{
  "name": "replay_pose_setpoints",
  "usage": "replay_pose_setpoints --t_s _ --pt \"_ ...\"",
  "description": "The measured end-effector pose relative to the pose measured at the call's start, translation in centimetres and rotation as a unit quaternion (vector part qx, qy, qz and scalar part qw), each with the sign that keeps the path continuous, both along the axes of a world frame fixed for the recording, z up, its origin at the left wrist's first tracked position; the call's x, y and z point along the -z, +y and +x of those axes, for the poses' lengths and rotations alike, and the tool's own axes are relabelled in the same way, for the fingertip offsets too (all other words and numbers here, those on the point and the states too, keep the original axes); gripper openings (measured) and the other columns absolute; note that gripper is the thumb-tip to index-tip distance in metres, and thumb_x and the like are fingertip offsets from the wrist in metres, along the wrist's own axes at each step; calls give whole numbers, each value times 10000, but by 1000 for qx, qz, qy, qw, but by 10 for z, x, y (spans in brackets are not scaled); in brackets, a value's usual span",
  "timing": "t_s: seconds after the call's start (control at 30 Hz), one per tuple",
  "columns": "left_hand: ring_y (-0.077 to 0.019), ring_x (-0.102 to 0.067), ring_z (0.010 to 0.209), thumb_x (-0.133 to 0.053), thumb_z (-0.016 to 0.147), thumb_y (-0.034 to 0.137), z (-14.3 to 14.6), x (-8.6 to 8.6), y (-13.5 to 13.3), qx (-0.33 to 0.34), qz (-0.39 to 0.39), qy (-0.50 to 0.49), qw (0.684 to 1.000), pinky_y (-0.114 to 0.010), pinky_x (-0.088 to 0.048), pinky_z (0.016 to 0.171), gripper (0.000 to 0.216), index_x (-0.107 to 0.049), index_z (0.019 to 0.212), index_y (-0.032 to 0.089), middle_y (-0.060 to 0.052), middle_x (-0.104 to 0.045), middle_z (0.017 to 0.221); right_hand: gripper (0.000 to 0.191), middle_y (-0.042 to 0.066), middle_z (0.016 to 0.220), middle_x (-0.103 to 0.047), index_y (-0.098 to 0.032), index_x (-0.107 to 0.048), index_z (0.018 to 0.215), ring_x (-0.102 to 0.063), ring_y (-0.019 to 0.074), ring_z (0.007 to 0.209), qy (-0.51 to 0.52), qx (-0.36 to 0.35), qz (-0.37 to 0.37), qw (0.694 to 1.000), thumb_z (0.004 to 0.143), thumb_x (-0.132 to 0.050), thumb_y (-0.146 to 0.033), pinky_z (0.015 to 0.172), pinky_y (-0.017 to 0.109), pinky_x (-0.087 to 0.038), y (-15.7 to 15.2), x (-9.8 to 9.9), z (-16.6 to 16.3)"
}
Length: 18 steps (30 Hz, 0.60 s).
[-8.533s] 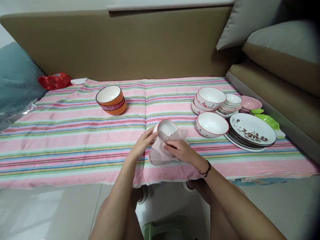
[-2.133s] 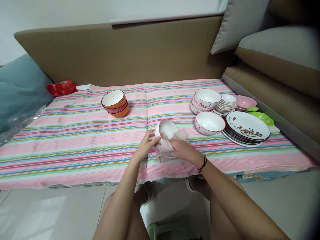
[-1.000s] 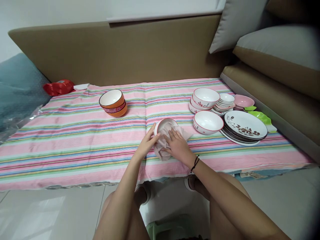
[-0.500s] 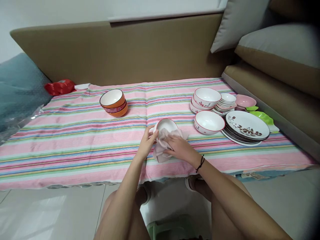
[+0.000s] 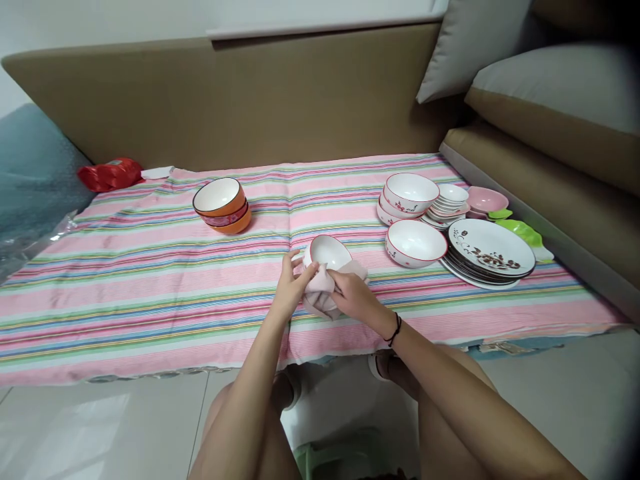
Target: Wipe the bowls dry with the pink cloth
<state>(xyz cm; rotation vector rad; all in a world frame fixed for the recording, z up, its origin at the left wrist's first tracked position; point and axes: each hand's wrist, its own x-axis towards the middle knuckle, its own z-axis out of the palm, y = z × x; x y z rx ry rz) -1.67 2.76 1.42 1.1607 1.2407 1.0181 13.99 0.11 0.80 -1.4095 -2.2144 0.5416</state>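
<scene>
A small white bowl [image 5: 327, 251] with a red rim is tilted toward me above the pink striped cloth [image 5: 150, 280]. My left hand [image 5: 291, 287] grips its near left rim with curled fingers. My right hand [image 5: 356, 300] is closed on a pale pink wiping cloth [image 5: 320, 293] pressed against the bowl's outer near side. The bowl's underside is hidden by the cloth and my hands.
A stack of orange bowls [image 5: 223, 205] sits at the left back. At the right are white bowls [image 5: 415, 242], stacked small saucers [image 5: 450, 203], patterned plates [image 5: 493, 253], a pink dish [image 5: 487, 199] and green dishes [image 5: 523, 231]. A red bag [image 5: 107, 173] lies far left. A sofa back and cushions surround the cloth.
One second ago my right hand pressed the cloth inside the bowl; now the cloth is out of the bowl and held against its near outer side. The bowl's inside shows bare.
</scene>
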Motion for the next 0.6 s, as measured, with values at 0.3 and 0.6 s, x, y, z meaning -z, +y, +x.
replay_pose_setpoints --t_s 0.3,0.6 --pt "-245 -604 1048 -553 809 376 3 -3 9 -18 121 168 978 -332 -481 842 381 -647 1122 179 -88 -654 1184 567 186 1362 -519 -105 -535 1287 -441 319 1291 -120 -45 43 991 788 -718 -302 1066 441 -340 6 11 23" --pt "-163 -568 519 -413 835 674 -14 -2 17 -23 -33 83 996 -268 -391 512 618 -728 818 143 -72 -693 682 124 17 722 -653 -144 -653 764 -587 203 682 254 -50 -129 957 678 -650 -233 613 280 -428 8 -4 28"
